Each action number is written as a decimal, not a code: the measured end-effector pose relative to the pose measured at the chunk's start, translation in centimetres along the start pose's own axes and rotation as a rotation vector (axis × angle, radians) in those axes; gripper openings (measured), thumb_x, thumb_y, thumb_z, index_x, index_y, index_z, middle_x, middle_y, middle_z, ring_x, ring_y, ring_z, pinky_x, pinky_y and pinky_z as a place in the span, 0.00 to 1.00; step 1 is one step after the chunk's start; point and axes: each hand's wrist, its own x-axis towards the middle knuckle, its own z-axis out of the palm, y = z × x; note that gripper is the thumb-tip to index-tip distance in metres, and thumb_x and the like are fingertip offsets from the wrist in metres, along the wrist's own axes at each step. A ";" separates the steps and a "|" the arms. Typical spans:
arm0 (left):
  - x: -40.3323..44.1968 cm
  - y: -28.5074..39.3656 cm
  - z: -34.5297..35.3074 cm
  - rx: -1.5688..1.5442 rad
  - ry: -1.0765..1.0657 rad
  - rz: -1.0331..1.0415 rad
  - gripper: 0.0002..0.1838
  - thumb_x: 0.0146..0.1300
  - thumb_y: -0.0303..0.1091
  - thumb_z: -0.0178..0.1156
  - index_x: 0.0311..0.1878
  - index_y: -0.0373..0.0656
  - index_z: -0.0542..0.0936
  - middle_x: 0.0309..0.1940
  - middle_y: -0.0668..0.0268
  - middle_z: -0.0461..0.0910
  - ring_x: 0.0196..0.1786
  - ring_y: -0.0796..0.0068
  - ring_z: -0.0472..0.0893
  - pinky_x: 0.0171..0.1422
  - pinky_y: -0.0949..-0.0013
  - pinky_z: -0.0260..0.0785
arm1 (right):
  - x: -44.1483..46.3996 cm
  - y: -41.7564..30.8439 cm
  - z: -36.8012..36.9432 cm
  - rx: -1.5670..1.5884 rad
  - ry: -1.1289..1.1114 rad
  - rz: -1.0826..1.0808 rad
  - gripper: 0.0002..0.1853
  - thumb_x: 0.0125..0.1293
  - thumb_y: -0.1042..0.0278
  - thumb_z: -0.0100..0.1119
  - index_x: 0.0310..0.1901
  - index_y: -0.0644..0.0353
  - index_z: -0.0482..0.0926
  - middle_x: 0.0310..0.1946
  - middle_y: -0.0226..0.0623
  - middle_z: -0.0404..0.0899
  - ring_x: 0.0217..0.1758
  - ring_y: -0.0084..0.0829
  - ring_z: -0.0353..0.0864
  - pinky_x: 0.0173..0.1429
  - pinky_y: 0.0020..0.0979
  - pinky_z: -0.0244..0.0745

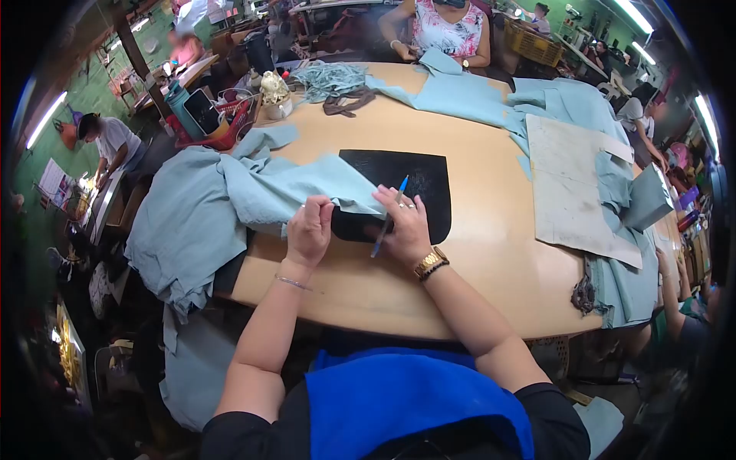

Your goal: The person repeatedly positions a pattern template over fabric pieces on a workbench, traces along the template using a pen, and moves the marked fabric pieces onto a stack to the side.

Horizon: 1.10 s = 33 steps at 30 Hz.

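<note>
A pale blue-green sheet of soft leather or cloth [295, 184] stretches from a draped heap on the left towards my hands. My left hand [309, 230] is closed, fingertips pinched at the near edge of the sheet. In my right hand [408, 234] a pen with a blue end [403, 184] is held slanting between the fingers, while the thumb and fingers also grip the sheet's pointed corner. Beneath lies a black flat panel with rounded lower corners [429, 192], partly covered by the sheet and my right hand.
The wooden table [483, 284] carries a grey board [567, 184] and more blue-green material on the right. A red basket [238, 126], a white pot [276, 107] and a pile of strips [330, 80] stand at the back left. Across the table is a person in a floral top [448, 34].
</note>
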 end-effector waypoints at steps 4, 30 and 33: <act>1.1 -0.3 -2.5 0.018 -0.104 0.031 0.07 0.68 0.34 0.59 0.41 0.46 0.72 0.27 0.59 0.78 0.31 0.54 0.80 0.32 0.56 0.71 | 2.5 2.5 -0.1 0.004 0.069 0.093 0.16 0.57 0.77 0.57 0.43 0.42 0.82 0.30 0.31 0.83 0.44 0.35 0.82 0.71 0.58 0.56; 19.4 3.4 -13.5 0.075 0.088 0.275 0.08 0.66 0.36 0.61 0.43 0.45 0.81 0.29 0.60 0.81 0.31 0.65 0.82 0.36 0.67 0.72 | 22.7 1.9 -25.4 -0.139 0.457 -0.355 0.08 0.69 0.65 0.57 0.44 0.57 0.80 0.33 0.32 0.83 0.36 0.23 0.82 0.42 0.24 0.78; 20.6 4.6 -17.1 -0.189 -0.171 0.131 0.05 0.66 0.31 0.62 0.44 0.45 0.82 0.26 0.74 0.80 0.28 0.89 0.76 0.31 0.78 0.67 | 20.0 1.5 -32.4 0.091 -0.004 -0.271 0.14 0.70 0.55 0.59 0.46 0.57 0.79 0.36 0.21 0.79 0.41 0.16 0.77 0.47 0.20 0.73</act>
